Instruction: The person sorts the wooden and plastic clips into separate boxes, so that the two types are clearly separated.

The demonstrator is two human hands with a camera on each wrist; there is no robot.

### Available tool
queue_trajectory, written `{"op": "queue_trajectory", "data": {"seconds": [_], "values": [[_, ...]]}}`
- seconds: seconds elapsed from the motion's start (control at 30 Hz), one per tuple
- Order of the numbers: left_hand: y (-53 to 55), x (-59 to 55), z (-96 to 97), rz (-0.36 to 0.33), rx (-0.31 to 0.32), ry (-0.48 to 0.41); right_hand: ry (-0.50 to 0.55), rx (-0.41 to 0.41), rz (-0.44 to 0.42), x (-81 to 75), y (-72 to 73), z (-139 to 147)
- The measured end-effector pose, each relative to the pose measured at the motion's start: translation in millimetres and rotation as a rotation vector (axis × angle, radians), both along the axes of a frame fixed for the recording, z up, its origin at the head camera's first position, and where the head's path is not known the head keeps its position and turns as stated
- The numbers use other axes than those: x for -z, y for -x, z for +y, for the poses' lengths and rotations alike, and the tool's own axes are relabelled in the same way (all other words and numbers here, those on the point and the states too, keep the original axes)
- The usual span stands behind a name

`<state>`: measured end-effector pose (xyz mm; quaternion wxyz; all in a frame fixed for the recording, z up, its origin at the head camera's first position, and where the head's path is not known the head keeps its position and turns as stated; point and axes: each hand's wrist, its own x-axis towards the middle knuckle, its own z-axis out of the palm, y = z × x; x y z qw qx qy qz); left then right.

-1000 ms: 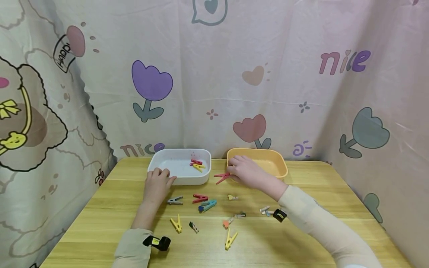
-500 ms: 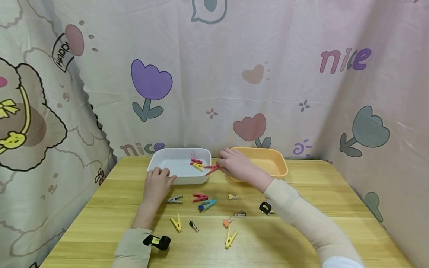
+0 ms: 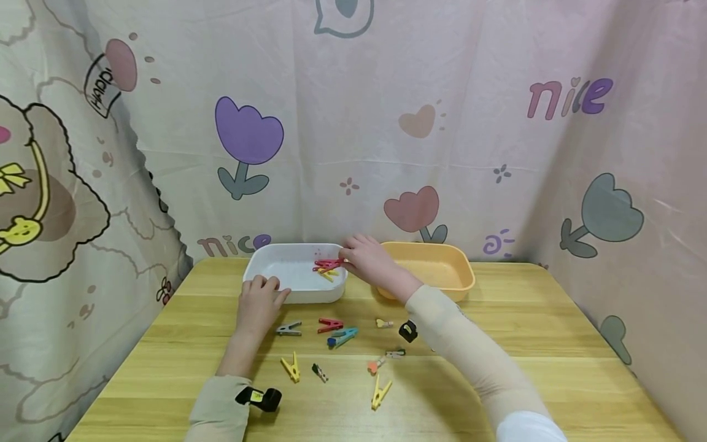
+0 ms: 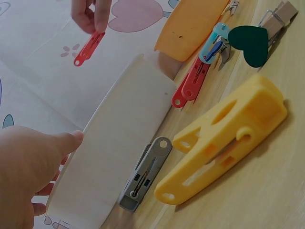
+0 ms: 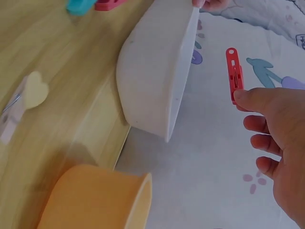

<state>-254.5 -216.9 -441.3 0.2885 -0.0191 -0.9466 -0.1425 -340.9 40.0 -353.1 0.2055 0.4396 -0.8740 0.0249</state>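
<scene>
My right hand (image 3: 371,261) pinches a red clothespin (image 5: 233,71) by one end, between thumb and fingers. It hangs over the right side of the white plastic tub (image 3: 301,296). Inside the tub lie another red clothespin and a yellow clothespin (image 3: 327,277), partly hidden behind the held one. My left hand (image 3: 258,305) grips the tub's near left rim, thumb outside and fingers over the edge. In front of the tub lie a grey clothespin (image 4: 145,174), a red clothespin (image 3: 330,325) and a turquoise clothespin (image 3: 345,335) with a blue piece beside it.
A yellow-orange tub (image 3: 442,282) stands right of the white one. Two yellow clothespins, one at the front (image 3: 380,394), lie on the wooden table (image 3: 166,368). Several small wooden clips, including one with a green heart (image 4: 250,45), are scattered about. A printed curtain (image 3: 342,123) hangs behind.
My right hand has carried the red clothespin leftward and slightly up, from in front of the yellow-orange tub to over the white tub. The left hand has stayed on the rim.
</scene>
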Motion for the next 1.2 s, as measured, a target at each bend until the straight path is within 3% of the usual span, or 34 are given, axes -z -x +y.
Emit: {"op": "queue_trajectory", "data": {"seconds": [0.27, 0.5, 0.8, 1.2], "values": [[0.9, 0.5, 1.2, 0.013, 0.007, -0.011, 0.044, 0.057, -0.064, 2.1, 10.9, -13], [2.2, 0.5, -0.4, 0.009, 0.005, -0.011, 0.055, 0.087, -0.061, 12.0, 25.3, -24], [0.9, -0.1, 0.4, 0.004, 0.014, -0.009, 0.058, 0.161, -0.165, 20.0, 34.3, -38], [1.5, 0.2, -0.1, -0.021, 0.007, -0.018, 0.073, 0.171, -0.206, 33.5, 43.3, -59]]}}
